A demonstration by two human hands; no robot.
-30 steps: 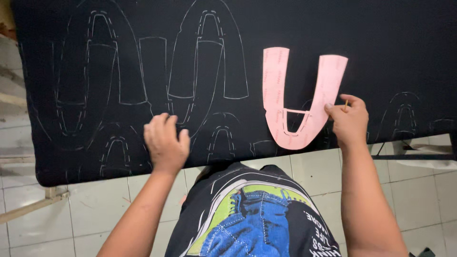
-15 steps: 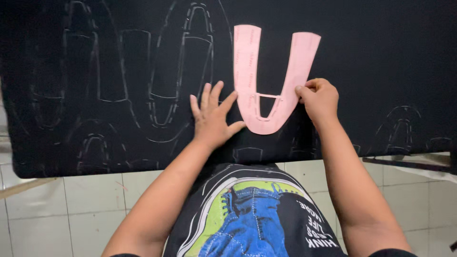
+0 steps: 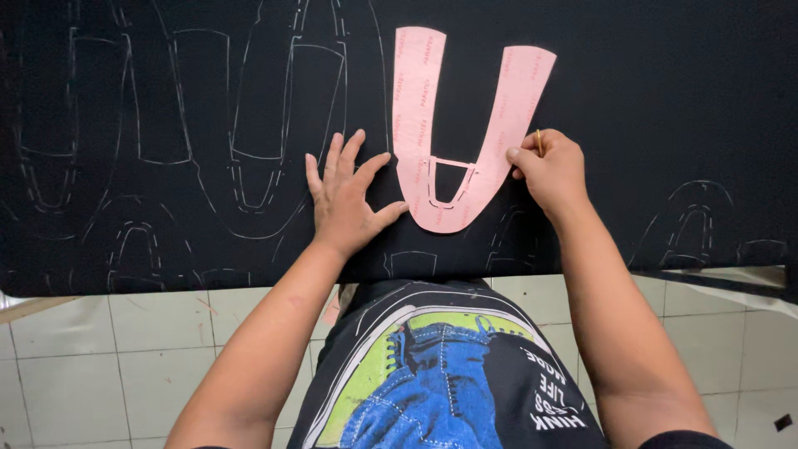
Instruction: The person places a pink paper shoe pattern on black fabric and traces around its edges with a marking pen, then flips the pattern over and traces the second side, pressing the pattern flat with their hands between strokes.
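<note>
Pink template [image 3: 462,125] pinned by flat left hand [image 3: 345,199], fingers spread.

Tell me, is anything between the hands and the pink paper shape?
Nothing visible. The left hand lies flat, its thumb touching the pink U-shaped template, and the right hand, holding a thin marker, touches its other edge on the black fabric.

A U-shaped template [image 3: 432,179] is laid flat on a sheet of fabric [image 3: 665,91] that is spread across the worktable, its two arms pointed away from the person. The left hand [image 3: 345,199] is spread on the fabric just left of the template's base, thumb touching its edge. The right hand [image 3: 553,170] is set against the right arm's outer edge. Traced outlines [image 3: 199,125] are ranged to the left. A tiled floor [image 3: 108,366] is seen below the fabric's near edge.
</note>
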